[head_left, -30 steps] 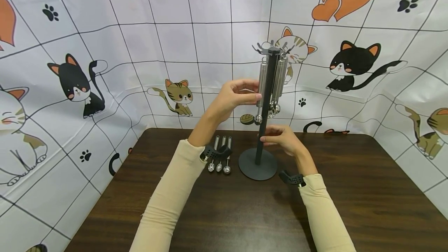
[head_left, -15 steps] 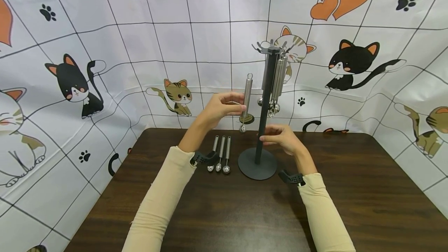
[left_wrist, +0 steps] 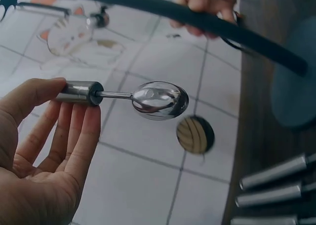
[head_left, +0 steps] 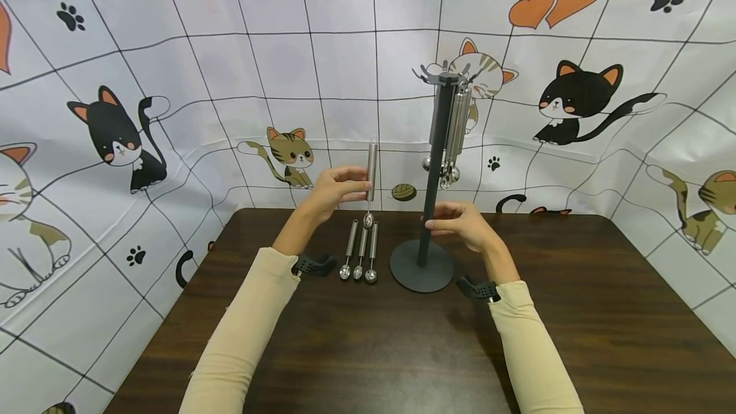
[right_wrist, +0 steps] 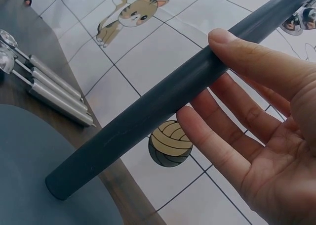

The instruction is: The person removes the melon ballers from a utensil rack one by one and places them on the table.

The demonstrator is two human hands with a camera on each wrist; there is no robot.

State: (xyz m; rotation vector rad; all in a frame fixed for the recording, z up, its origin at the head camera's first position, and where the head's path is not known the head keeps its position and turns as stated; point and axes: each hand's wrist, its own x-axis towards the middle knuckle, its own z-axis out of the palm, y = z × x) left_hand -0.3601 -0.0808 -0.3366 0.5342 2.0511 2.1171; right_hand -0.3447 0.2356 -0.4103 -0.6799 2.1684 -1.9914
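My left hand (head_left: 333,191) pinches a steel melon baller (head_left: 372,174) by its cylindrical handle, loop end up, above the back of the table. In the left wrist view its oval bowl (left_wrist: 160,100) points away from the thumb and fingers. My right hand (head_left: 460,225) grips the dark pole (head_left: 435,171) of a hanging stand low down, thumb on one side and fingertips (right_wrist: 190,118) on the other. Three similar melon ballers (head_left: 361,254) lie side by side on the table, left of the stand's round base (head_left: 421,273). Several more steel utensils (head_left: 458,123) hang from the stand's hooks.
The stand's hooks (head_left: 445,77) spread out at the top of the pole. A dark wood table (head_left: 368,350) runs up to a white sheet (head_left: 345,69) printed with cats and grid lines, which hangs behind and at both sides.
My left hand has drawn the melon baller off the stand and carried it left and down, over the three lying on the table. My right hand has stayed on the pole.
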